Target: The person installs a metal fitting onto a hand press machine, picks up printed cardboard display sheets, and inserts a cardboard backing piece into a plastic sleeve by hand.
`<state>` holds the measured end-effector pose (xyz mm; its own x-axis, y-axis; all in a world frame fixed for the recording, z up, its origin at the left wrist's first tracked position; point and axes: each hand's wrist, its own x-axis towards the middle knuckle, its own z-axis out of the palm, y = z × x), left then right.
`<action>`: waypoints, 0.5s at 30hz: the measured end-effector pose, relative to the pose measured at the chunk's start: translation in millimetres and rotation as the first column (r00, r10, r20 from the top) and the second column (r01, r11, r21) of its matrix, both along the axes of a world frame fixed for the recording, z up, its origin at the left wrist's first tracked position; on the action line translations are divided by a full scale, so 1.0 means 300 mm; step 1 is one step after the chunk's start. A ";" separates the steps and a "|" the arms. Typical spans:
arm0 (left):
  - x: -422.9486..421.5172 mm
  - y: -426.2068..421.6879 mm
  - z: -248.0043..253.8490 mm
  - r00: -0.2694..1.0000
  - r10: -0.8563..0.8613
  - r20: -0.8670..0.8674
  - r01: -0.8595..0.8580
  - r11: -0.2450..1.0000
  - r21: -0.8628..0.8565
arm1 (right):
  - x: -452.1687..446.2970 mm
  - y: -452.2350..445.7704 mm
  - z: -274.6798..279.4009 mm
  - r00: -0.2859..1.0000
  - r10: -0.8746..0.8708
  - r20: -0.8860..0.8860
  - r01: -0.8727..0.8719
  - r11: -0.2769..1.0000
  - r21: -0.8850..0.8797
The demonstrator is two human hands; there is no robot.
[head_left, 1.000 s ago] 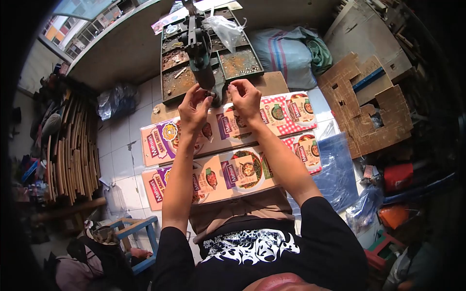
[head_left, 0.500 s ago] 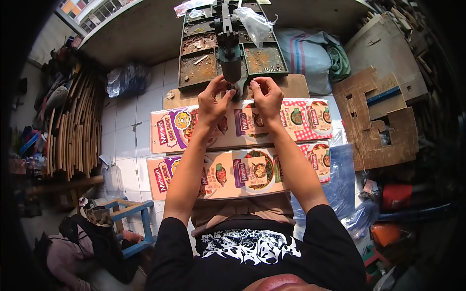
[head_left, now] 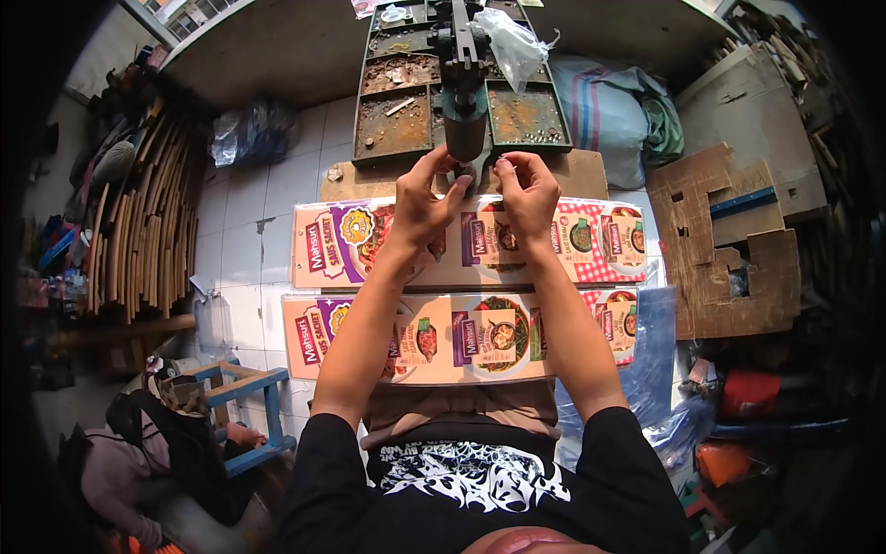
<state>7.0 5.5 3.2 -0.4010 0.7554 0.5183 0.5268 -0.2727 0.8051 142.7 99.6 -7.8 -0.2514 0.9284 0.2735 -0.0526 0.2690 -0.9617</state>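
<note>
My left hand (head_left: 426, 205) is at the foot of a dark metal press (head_left: 464, 125), thumb and forefinger curled around the spot beneath its thick cylinder. What those fingers hold, if anything, is hidden. Just right of the press, my right hand (head_left: 530, 196) is closed in a pinch, with a tiny shiny bit at its fingertips, too small to name. Under my forearms lie two long printed cardboard panels, a far panel (head_left: 461, 263) and a near panel (head_left: 438, 365), both showing food pictures and sauce sachets.
Behind the press stands a compartmented metal tray (head_left: 392, 129) with small round metal pieces, and a plastic bag (head_left: 512, 46) on it. A woven sack (head_left: 604, 115) and cut board (head_left: 729, 249) are right. Wood strips (head_left: 152, 212), a blue stool (head_left: 245, 392) and another person (head_left: 129, 462) are left.
The view has shifted slightly, so the press, tray and panels appear a little further right. Both hands stay by the press with nearly the same finger poses.
</note>
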 end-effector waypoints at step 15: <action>0.006 0.001 0.013 0.989 0.050 -0.142 -0.049 0.999 0.006 | -0.004 -0.002 -0.007 1.000 0.026 -0.015 -0.027 1.000 -0.013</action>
<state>8.7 5.8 7.1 -0.3603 0.7351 0.5743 0.6484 -0.2452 0.7207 141.4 98.9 -9.7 -0.2721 0.9250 0.2654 -0.0739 0.2549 -0.9641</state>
